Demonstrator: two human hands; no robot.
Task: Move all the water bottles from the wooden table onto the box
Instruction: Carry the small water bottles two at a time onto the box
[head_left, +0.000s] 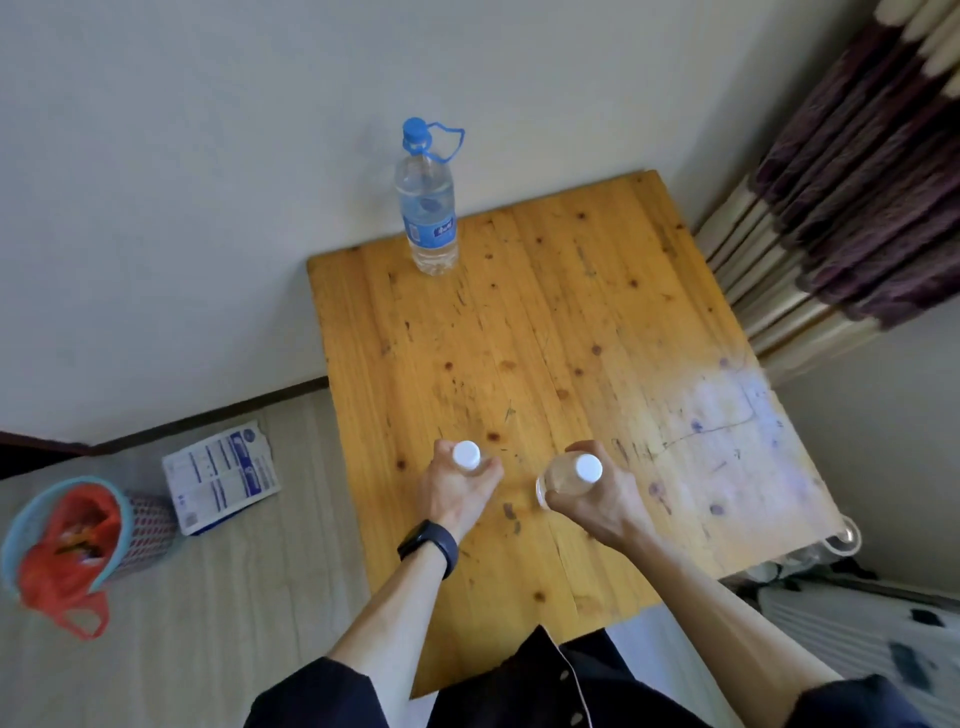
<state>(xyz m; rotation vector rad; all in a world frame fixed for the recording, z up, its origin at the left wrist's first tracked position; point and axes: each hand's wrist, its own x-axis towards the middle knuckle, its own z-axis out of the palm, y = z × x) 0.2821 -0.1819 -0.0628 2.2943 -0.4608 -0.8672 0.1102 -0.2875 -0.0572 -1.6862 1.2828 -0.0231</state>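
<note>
Holding anything, those two hands?

Yes. The left hand (457, 488) has its fingers curled round the left small bottle (466, 455); its white cap sticks up above the knuckles. The right hand (587, 499) is clamped on the right small bottle (561, 480), with the thumb side toward the person and the clear shoulder showing at 9 o'clock of the fist.

How do the arms lie?

Both reach forward from 6 o'clock over the wooden table (545, 322), bare forearms, a dark watch (428, 548) on the left wrist. I cannot tell whether the bottle bases touch the wood.

What else is around?

A large bottle (427, 208) with a blue cap stands upright at 11 o'clock on the table, near the wall and well apart from both hands. The box (221, 478) lies on the floor at 9 o'clock of the table, with a basket (150, 525) holding a red bag just beyond it. A striped curtain (857, 182) hangs at 2 o'clock. Between hands and box runs only the table's left edge.
</note>
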